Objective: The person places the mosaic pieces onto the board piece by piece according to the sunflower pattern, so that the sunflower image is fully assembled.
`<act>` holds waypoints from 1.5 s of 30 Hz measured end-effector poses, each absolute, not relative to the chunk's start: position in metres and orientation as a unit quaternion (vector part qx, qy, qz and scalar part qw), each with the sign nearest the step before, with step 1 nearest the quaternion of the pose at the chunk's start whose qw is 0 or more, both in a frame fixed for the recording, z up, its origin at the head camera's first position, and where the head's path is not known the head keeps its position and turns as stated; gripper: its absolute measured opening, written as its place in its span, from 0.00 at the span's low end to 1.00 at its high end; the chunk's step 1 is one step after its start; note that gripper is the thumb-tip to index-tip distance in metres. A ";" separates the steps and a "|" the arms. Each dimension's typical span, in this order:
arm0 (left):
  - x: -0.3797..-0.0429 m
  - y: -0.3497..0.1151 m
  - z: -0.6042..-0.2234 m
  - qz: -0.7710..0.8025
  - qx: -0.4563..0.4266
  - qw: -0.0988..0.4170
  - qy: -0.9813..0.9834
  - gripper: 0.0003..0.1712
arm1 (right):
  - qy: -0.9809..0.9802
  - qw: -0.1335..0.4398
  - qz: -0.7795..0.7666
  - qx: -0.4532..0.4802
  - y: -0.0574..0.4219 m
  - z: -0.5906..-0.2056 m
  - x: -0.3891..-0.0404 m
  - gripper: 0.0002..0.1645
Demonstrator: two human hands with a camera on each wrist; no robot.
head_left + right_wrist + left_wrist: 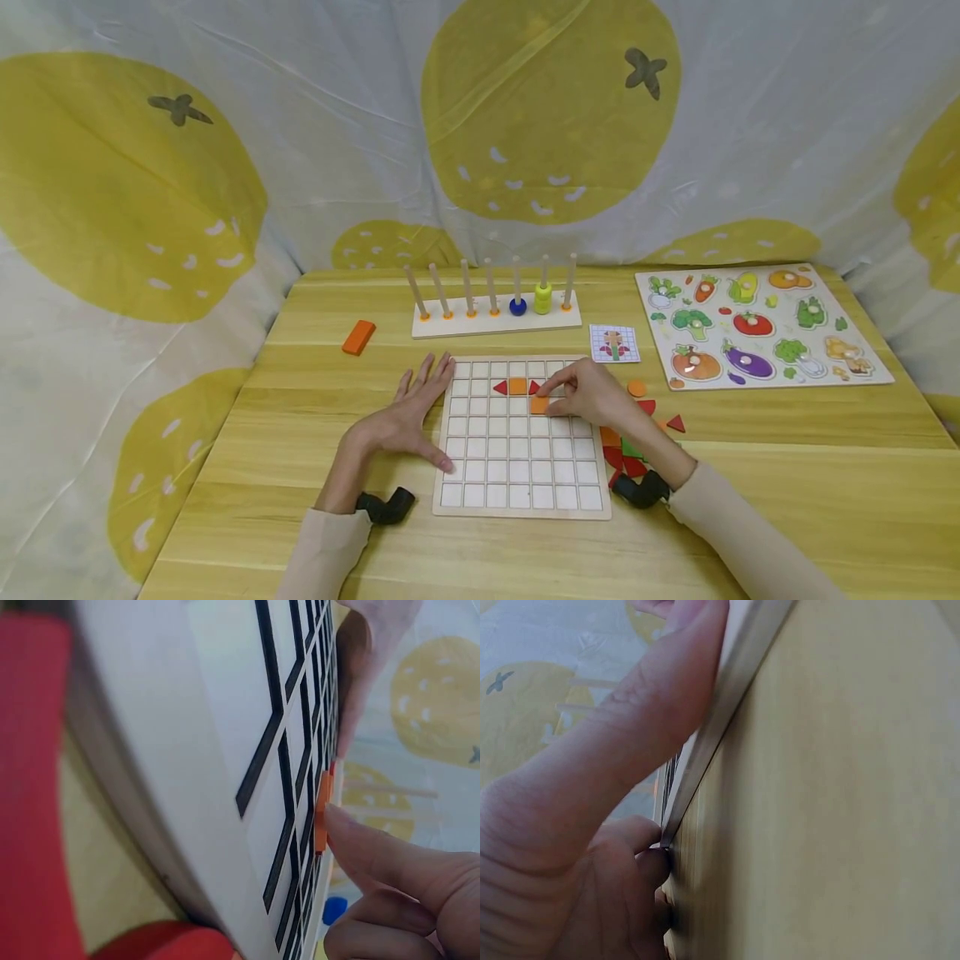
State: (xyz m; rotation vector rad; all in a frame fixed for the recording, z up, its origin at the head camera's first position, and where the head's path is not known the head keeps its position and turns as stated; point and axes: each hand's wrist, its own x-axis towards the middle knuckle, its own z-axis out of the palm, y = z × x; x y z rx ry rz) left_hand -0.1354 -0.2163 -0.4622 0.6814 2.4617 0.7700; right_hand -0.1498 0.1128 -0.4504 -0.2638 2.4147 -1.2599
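A wooden grid board (487, 496) lies flat on the table. My left hand (401, 421) spreads along its left edge, fingertips at the top left corner and thumb on the lower left side. With thumb and index finger my right hand (592, 393) pinches an orange square tile (538, 405) at the upper middle of the grid. The thumb touches that tile in the right wrist view, where the index finger is mostly hidden. Just above it, a red triangle (500, 387), another orange square (518, 386) and a second red triangle (533, 387) sit in a row.
Loose red, orange and green pieces (633, 467) lie right of the board, partly under my right forearm. Behind it stand a peg rack (495, 323) and a small pattern card (615, 354). A vegetable puzzle (720, 312) lies at right, an orange block (358, 337) at left.
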 end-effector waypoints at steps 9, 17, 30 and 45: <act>-0.135 -0.217 -0.462 0.277 0.247 0.237 0.898 0.89 | 0.854 0.205 -0.468 -0.095 0.111 -0.451 -0.150 0.10; -0.136 -0.215 -0.461 0.281 0.253 0.234 0.896 0.88 | 0.847 0.197 -0.481 -0.109 0.124 -0.451 -0.148 0.11; -0.136 -0.215 -0.462 0.281 0.253 0.232 0.896 0.88 | 0.886 0.125 -0.441 -0.074 0.188 -0.452 -0.130 0.15; -0.135 -0.217 -0.462 0.280 0.246 0.237 0.897 0.88 | 0.906 0.099 -0.412 -0.002 0.229 -0.452 -0.127 0.21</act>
